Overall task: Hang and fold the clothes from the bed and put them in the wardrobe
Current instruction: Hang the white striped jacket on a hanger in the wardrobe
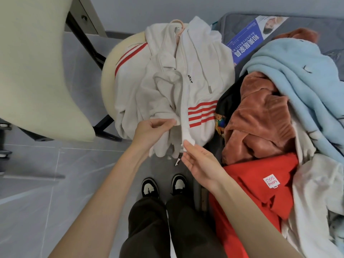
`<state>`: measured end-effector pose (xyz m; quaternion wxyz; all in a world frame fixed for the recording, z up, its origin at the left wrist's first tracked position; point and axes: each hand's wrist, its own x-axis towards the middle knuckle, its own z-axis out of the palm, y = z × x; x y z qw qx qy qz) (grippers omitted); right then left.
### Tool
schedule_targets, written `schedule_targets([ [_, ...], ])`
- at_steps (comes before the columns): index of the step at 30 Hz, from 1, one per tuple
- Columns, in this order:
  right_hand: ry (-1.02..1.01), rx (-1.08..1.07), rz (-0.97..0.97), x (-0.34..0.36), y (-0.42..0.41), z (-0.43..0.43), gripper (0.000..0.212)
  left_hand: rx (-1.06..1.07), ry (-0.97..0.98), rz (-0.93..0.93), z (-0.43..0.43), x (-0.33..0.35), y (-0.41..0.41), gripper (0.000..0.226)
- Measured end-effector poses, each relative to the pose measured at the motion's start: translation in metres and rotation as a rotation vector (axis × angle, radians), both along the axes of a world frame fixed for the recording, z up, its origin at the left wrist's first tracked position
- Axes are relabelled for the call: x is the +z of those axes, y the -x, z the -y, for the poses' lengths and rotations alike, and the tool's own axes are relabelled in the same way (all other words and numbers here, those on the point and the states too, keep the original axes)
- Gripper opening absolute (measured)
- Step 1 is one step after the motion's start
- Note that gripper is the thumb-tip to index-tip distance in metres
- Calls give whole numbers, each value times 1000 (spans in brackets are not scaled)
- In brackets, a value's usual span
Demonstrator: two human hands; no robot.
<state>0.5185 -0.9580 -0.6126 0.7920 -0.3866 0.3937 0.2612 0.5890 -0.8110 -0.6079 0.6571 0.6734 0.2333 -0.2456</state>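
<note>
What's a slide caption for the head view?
Left hand pinches a white red-striped hoodie; right hand touches its zip hem.

White red-striped zip hoodie (201,75) on pink hanger (178,21), beside heaped clothes (260,118).
</note>
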Motion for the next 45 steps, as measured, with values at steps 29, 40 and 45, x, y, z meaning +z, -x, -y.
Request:
schedule_targets([
  [29,-128,-19,50,4,10,-18,23,256,82,57,-12,3,67,28],
  [40,-130,35,40,5,10,-16,14,228,39,105,-11,0,69,26],
  [45,-144,36,43,3,12,-15,16,202,37,113,-11,-1,70,25],
])
